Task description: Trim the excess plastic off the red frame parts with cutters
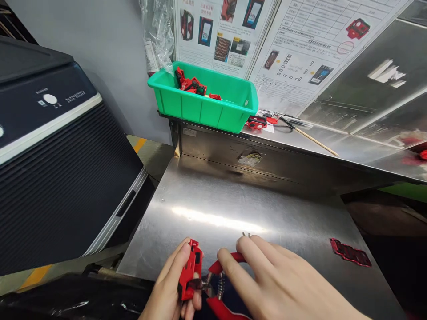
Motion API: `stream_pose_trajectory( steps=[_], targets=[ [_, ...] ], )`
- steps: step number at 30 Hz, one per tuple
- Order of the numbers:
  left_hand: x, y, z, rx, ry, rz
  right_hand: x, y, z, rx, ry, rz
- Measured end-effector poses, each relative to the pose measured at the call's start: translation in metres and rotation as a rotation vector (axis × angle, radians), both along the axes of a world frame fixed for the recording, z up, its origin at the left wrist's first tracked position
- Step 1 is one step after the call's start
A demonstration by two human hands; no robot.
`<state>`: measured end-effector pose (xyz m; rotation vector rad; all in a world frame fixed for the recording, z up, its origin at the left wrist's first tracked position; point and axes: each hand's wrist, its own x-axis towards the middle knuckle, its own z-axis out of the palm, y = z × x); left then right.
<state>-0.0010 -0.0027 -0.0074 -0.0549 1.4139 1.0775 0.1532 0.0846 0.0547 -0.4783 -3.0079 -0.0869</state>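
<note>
My left hand grips a small red plastic part near the front edge of the steel table. My right hand holds red-handled cutters, whose jaws meet the lower side of the part. A tiny metal piece sits by my right fingertips; whether it is held or lying on the table is unclear.
A green bin with several red parts stands on the raised steel shelf, next to a red-black part and a wooden stick. A flat red piece lies at right. A dark machine stands at left. Instruction sheets hang behind.
</note>
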Motion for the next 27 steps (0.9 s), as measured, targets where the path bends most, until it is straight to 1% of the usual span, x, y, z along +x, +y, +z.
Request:
stream_pose_trajectory(
  steps=[8,13,20,23,27],
  targets=[
    [0.0009,0.0009,-0.0011,0.001,0.015,0.030,0.0013,-0.0008,-0.0015,-0.002,-0.003,-0.008],
    [0.0011,0.0009,-0.0013,0.003,0.013,0.023,0.0011,-0.0016,-0.0030,-0.012,0.008,0.005],
    [0.0012,0.0025,-0.0011,-0.002,0.011,0.101,0.0016,-0.0012,-0.0021,-0.055,-0.011,-0.010],
    [0.0018,0.0029,-0.0008,0.000,0.013,0.101,0.0017,-0.0011,-0.0014,-0.064,-0.006,-0.011],
    [0.0026,0.0025,-0.0010,0.007,0.002,0.103,0.0007,-0.0005,-0.0007,-0.120,-0.003,-0.032]
  ],
)
